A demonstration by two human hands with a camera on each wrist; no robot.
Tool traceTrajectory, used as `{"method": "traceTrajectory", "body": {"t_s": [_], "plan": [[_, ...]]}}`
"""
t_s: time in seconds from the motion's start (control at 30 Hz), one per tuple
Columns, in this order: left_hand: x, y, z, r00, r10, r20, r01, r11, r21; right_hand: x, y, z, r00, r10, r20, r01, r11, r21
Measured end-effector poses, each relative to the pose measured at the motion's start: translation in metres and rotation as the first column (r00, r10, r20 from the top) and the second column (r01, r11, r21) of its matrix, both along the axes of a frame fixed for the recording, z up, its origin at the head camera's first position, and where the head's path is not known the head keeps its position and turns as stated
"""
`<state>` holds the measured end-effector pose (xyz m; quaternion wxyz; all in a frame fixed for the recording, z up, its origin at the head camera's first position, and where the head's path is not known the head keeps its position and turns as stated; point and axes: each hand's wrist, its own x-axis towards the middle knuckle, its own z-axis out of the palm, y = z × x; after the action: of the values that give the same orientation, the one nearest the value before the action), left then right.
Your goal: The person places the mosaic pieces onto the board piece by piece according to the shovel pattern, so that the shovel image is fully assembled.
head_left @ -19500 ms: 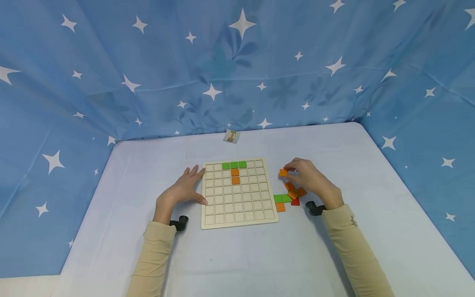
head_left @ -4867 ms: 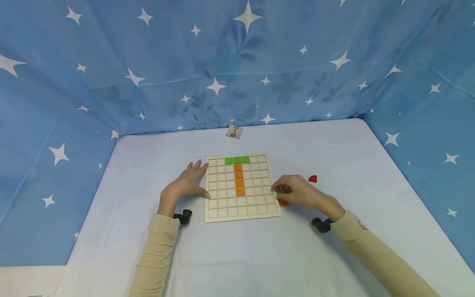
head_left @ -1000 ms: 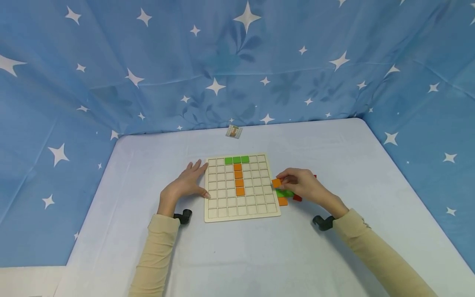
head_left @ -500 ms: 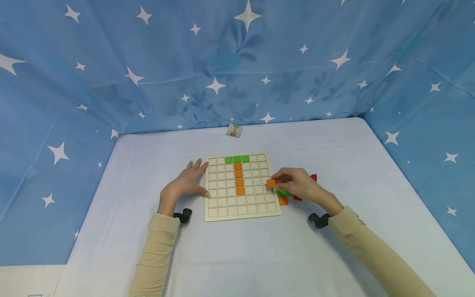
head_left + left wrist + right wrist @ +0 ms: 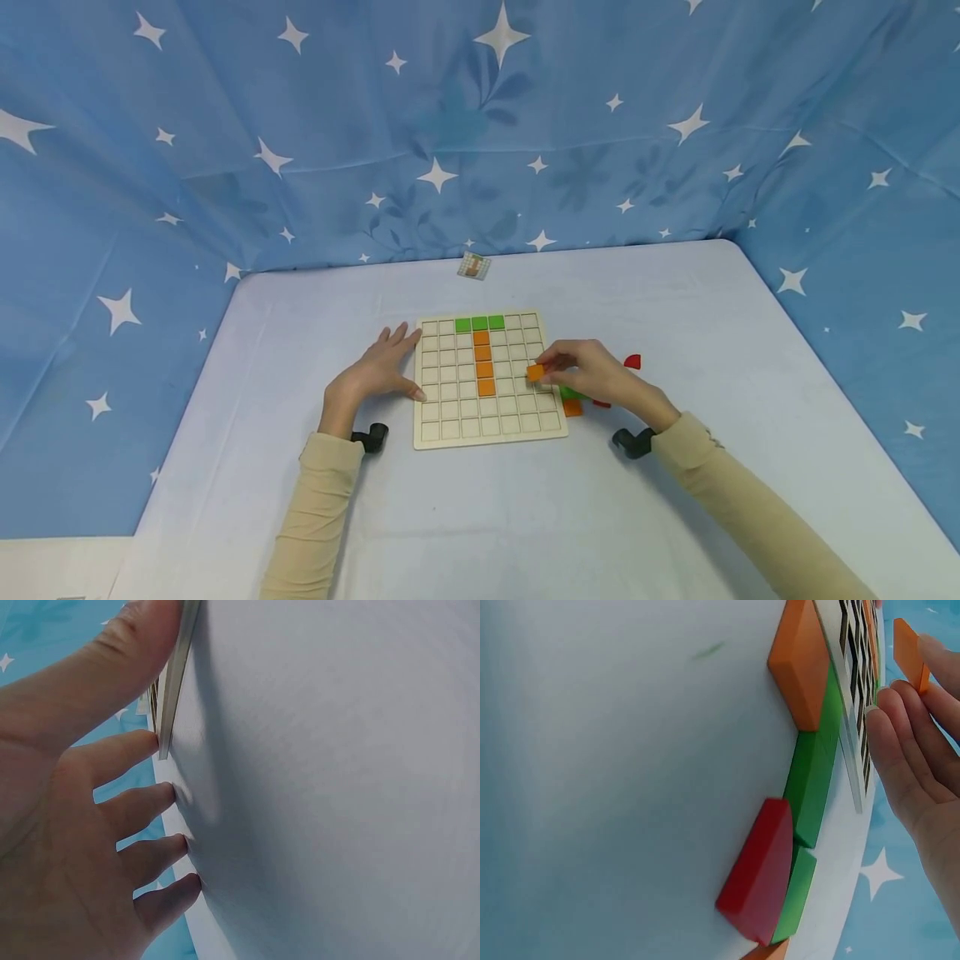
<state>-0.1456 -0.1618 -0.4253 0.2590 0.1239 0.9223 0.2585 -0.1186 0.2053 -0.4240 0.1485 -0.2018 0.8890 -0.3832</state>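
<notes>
A pale grid board [image 5: 450, 417] lies on the table, with three green tiles [image 5: 479, 322] in its far row and a column of several orange tiles [image 5: 483, 369] below them. At the board's left edge rests my left hand [image 5: 375, 371], fingers spread; in the left wrist view its thumb [image 5: 112, 660] touches the board's edge [image 5: 180, 682]. My right hand [image 5: 596, 372] pinches an orange tile [image 5: 535, 372] over the right part of the board. The right wrist view shows that tile [image 5: 909, 652] between thumb and fingers, raised off the board.
Right of the board lie loose green tiles [image 5: 810, 784], an orange tile [image 5: 573, 407] and a red piece [image 5: 757, 874], partly under my right hand. A red quarter-round piece [image 5: 633, 362] sits farther right. A small pattern card [image 5: 474, 266] lies near the far edge.
Over the last second my right hand has carried the orange tile leftward over the board. Since the oldest frame, the orange column has grown and the loose pile has shrunk. My left hand stays at the board.
</notes>
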Motion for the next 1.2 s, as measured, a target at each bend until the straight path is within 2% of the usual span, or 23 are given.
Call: {"method": "traceTrajectory", "body": {"t_s": [0.5,0.77,1.0,1.2], "plan": [[-0.002,-0.002,-0.004,1.000,-0.010,0.000,0.010,1.000,-0.006,-0.003,-0.018,-0.002,0.997,0.058,0.052,-0.058,0.998,0.003],[-0.001,-0.001,0.000,1.000,-0.005,-0.010,0.005,1.000,-0.002,-0.007,-0.026,-0.008,0.994,0.103,0.025,-0.103,0.994,-0.029],[0.000,-0.001,0.002,1.000,-0.003,-0.009,0.003,1.000,0.006,-0.009,-0.034,-0.009,0.993,0.114,0.022,-0.114,0.993,-0.004],[0.000,-0.002,0.001,1.000,-0.001,-0.008,0.001,1.000,0.007,-0.008,-0.041,-0.008,0.990,0.139,-0.016,-0.139,0.990,0.030]]}}
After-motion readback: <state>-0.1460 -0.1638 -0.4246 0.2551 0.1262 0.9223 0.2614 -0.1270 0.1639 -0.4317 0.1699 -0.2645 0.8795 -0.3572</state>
